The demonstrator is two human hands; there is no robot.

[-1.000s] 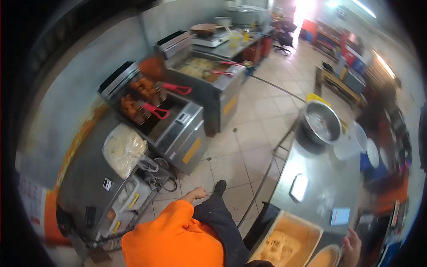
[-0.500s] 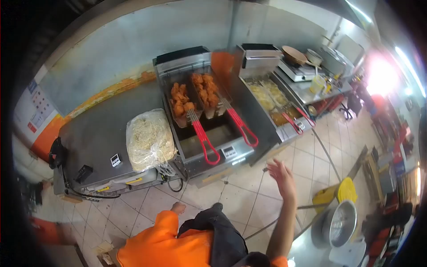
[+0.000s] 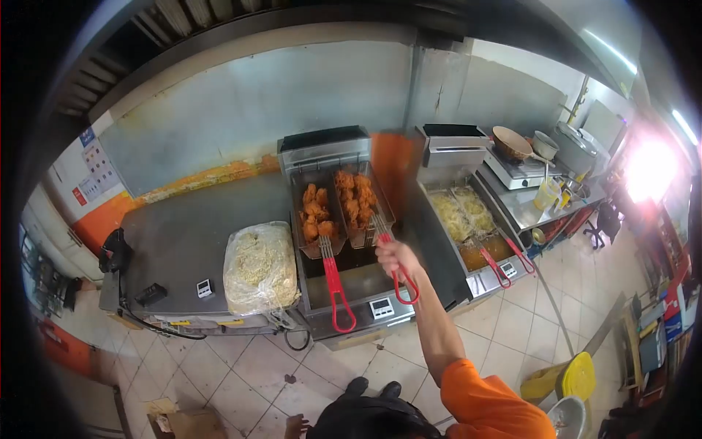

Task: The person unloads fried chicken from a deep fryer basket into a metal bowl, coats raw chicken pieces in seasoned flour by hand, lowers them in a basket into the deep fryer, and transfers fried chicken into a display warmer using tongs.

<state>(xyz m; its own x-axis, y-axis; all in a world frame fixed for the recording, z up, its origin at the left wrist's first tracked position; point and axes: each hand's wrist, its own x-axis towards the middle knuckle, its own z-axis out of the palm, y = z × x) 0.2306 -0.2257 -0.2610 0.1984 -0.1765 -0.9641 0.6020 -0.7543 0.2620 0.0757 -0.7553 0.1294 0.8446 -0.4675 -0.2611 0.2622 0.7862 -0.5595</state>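
My right hand [image 3: 397, 259] is closed around the red handle [image 3: 406, 287] of the right fryer basket, which holds browned fried pieces [image 3: 356, 197]. Beside it hangs the left basket with similar pieces [image 3: 316, 214], its red handle [image 3: 337, 296] free. Both baskets sit raised at the back of the fryer, above dark oil. Low at the bottom edge, my left hand [image 3: 296, 425] hangs over the floor near my dark apron; its fingers are too small and partly cut off to read. A white timer [image 3: 381, 307] lies on the fryer's front ledge.
A plastic bag of pale crumbly food [image 3: 260, 269] rests on the metal counter [image 3: 198, 227], near another timer [image 3: 204, 288]. The second fryer [image 3: 467, 219] holds two baskets in bubbling oil. A stove with a pan [image 3: 512, 143] stands farther right. A yellow bin [image 3: 578, 376] and metal bowl [image 3: 568, 417] are lower right.
The view has swung from the work table on the right towards the fryers. My right hand has reached out from the table side and taken hold of the right basket's handle.
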